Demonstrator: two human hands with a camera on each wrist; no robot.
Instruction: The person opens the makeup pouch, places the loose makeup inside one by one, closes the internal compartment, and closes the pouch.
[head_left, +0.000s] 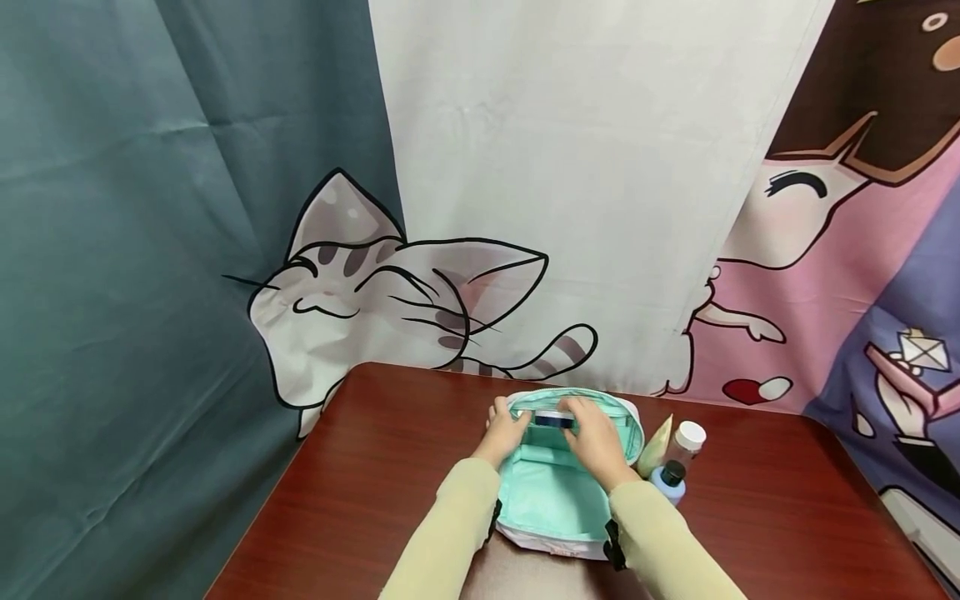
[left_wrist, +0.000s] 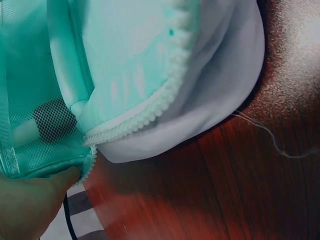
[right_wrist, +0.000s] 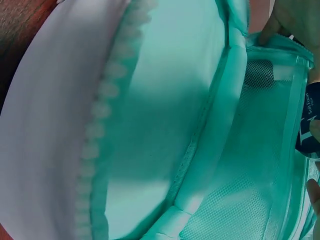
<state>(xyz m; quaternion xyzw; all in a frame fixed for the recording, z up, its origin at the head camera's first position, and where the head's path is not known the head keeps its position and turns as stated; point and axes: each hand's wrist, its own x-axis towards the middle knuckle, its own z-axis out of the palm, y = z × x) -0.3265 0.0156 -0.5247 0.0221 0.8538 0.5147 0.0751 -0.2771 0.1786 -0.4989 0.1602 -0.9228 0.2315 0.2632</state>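
A zip pouch [head_left: 551,500] with a mint-green lining lies unzipped on the table, its lid raised at the back. My left hand [head_left: 504,433] grips the lid's left edge, the thumb on the inner side in the left wrist view [left_wrist: 60,182]. Inside the lid is a mesh pocket [right_wrist: 240,145]. My right hand [head_left: 597,437] holds a navy compact [right_wrist: 309,117] with white lettering at the pocket's opening. Behind the mesh shows a small dark-and-pale item [left_wrist: 52,122]. Most of my right hand lies outside the right wrist view.
Right of the pouch stand a pale green tube [head_left: 657,446], a clear bottle with a white cap [head_left: 687,440] and a blue bottle with a black cap [head_left: 669,481]. The brown table [head_left: 360,467] meets a printed curtain [head_left: 585,183] at its back edge.
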